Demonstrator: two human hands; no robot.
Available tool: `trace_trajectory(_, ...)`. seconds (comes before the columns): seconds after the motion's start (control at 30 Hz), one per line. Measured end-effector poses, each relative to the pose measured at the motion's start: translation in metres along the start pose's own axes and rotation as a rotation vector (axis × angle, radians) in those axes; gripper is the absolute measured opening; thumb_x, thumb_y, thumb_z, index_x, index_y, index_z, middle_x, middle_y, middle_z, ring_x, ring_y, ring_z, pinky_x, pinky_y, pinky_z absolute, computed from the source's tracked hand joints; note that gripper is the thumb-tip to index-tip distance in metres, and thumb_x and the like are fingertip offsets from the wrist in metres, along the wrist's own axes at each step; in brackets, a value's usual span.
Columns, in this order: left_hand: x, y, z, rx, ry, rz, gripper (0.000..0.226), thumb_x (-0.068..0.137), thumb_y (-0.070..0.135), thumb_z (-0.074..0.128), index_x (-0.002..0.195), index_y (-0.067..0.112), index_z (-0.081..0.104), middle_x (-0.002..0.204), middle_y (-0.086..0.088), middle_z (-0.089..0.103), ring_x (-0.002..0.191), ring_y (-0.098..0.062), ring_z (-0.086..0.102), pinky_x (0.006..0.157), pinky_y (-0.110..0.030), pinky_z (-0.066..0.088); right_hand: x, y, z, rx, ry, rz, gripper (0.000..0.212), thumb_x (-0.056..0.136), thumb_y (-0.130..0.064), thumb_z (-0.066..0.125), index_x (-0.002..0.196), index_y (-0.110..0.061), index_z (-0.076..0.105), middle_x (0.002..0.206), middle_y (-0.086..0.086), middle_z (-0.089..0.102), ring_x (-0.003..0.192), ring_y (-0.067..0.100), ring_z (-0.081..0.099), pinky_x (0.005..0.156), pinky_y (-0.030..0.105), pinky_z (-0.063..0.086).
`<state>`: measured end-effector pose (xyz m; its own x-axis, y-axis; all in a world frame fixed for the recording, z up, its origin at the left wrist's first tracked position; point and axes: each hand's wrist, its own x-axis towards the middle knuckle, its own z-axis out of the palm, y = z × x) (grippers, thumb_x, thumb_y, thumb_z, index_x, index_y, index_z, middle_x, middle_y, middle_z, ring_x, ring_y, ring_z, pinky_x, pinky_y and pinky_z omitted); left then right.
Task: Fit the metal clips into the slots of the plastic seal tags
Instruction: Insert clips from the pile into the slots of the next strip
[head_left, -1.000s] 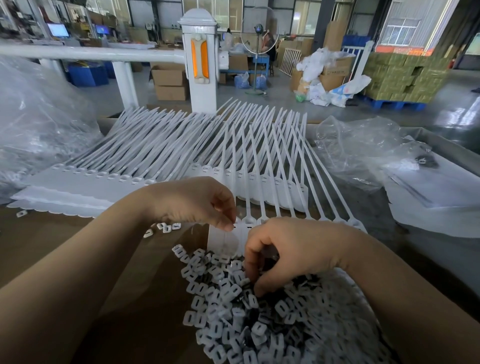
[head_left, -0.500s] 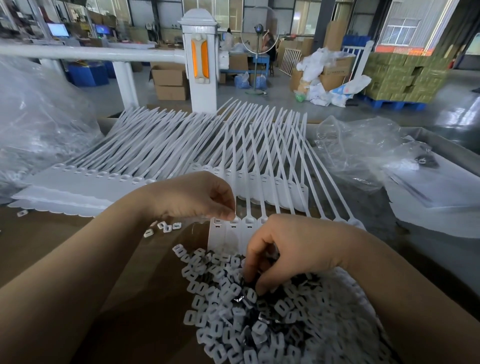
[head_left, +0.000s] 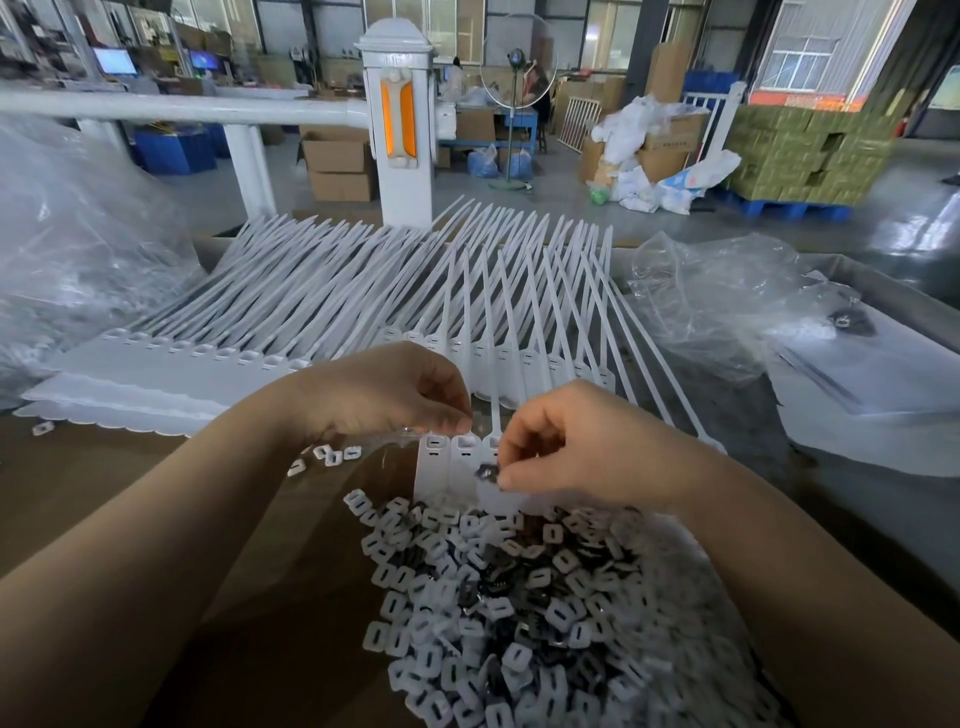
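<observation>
A strip of white plastic seal tags (head_left: 451, 470) lies in front of me, its slotted heads facing up. My left hand (head_left: 387, 395) pinches the strip's top left edge. My right hand (head_left: 576, 441) hovers over the strip and pinches a small dark metal clip (head_left: 487, 472) between thumb and fingertips. Just below, a heap of white caps and dark clips (head_left: 524, 608) spreads over the brown cardboard.
More sheets of white seal tags (head_left: 363, 312) fan out behind the hands, tails pointing away. Crumpled clear plastic bags sit at left (head_left: 78, 249) and right (head_left: 717, 301). Three loose caps (head_left: 332, 454) lie left of the strip. A white fence post (head_left: 397, 124) stands beyond.
My right hand has lifted out of the clip heap with one dark clip and moved up over the tag strip. My left hand stays on the strip's edge.
</observation>
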<state>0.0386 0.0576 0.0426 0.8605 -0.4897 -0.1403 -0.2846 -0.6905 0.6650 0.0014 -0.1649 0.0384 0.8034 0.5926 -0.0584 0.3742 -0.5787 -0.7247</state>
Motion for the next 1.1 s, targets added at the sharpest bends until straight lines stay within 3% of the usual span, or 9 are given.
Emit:
trace_trajectory(0.07, 0.0, 0.0, 0.002, 0.006, -0.014, 0.004, 0.003, 0.086, 0.029, 0.072, 0.085, 0.028, 0.07, 0.081, 0.014, 0.074, 0.075, 0.002, 0.068, 0.077, -0.021, 0.048, 0.003, 0.007, 0.002, 0.009, 0.101, 0.061, 0.006, 0.08, -0.023, 0.079, 0.078, -0.026, 0.073, 0.075, -0.012, 0.073, 0.064, -0.001, 0.065, 0.063, 0.018, 0.054)
trace_trajectory(0.17, 0.001, -0.001, 0.006, 0.032, -0.045, 0.001, 0.003, 0.085, 0.033, 0.074, 0.086, 0.031, 0.072, 0.085, 0.01, 0.075, 0.081, -0.003, 0.069, 0.083, -0.026, 0.052, 0.006, 0.012, 0.005, -0.044, 0.125, 0.092, 0.006, 0.08, -0.022, 0.078, 0.078, -0.025, 0.074, 0.076, -0.012, 0.073, 0.068, 0.0, 0.067, 0.068, 0.022, 0.058)
trace_trajectory(0.37, -0.001, 0.004, 0.009, 0.045, -0.173, 0.018, 0.008, 0.08, 0.036, 0.078, 0.085, 0.039, 0.073, 0.089, 0.027, 0.072, 0.087, 0.013, 0.064, 0.08, -0.017, 0.04, 0.007, 0.012, 0.007, -0.044, 0.116, 0.089, 0.007, 0.081, -0.022, 0.077, 0.077, -0.026, 0.073, 0.072, -0.016, 0.071, 0.061, -0.004, 0.063, 0.053, 0.01, 0.046)
trace_trajectory(0.53, 0.001, 0.006, 0.015, 0.059, -0.155, 0.024, 0.005, 0.084, 0.038, 0.074, 0.087, 0.034, 0.074, 0.089, 0.014, 0.075, 0.086, 0.004, 0.067, 0.084, -0.023, 0.045, 0.008, 0.013, 0.009, -0.075, 0.108, 0.072, 0.005, 0.081, -0.021, 0.076, 0.078, -0.024, 0.074, 0.074, -0.016, 0.071, 0.064, -0.002, 0.065, 0.06, 0.014, 0.053)
trace_trajectory(0.8, 0.002, 0.01, 0.016, 0.048, -0.128, 0.003, 0.006, 0.082, 0.029, 0.077, 0.084, 0.027, 0.073, 0.085, 0.011, 0.073, 0.081, 0.001, 0.067, 0.081, -0.024, 0.048, 0.008, 0.014, 0.006, -0.049, 0.117, 0.073, 0.005, 0.084, -0.024, 0.075, 0.083, -0.028, 0.072, 0.077, -0.012, 0.071, 0.067, -0.002, 0.064, 0.061, 0.016, 0.051)
trace_trajectory(0.9, 0.003, 0.009, 0.015, 0.056, -0.107, -0.01, 0.011, 0.079, 0.032, 0.079, 0.085, 0.025, 0.073, 0.088, 0.004, 0.073, 0.086, -0.009, 0.068, 0.091, -0.034, 0.052, 0.008, 0.015, 0.007, -0.031, 0.14, 0.065, 0.003, 0.084, -0.03, 0.075, 0.084, -0.028, 0.072, 0.08, -0.011, 0.072, 0.071, 0.001, 0.066, 0.067, 0.019, 0.055)
trace_trajectory(1.1, 0.001, 0.011, 0.016, 0.033, -0.109, -0.029, 0.007, 0.076, 0.034, 0.082, 0.077, 0.034, 0.075, 0.085, 0.012, 0.075, 0.083, -0.002, 0.068, 0.09, -0.028, 0.05, 0.008, 0.013, 0.009, -0.039, 0.133, 0.025, 0.005, 0.086, -0.027, 0.072, 0.081, -0.028, 0.071, 0.08, -0.011, 0.071, 0.069, 0.002, 0.065, 0.068, 0.021, 0.055)
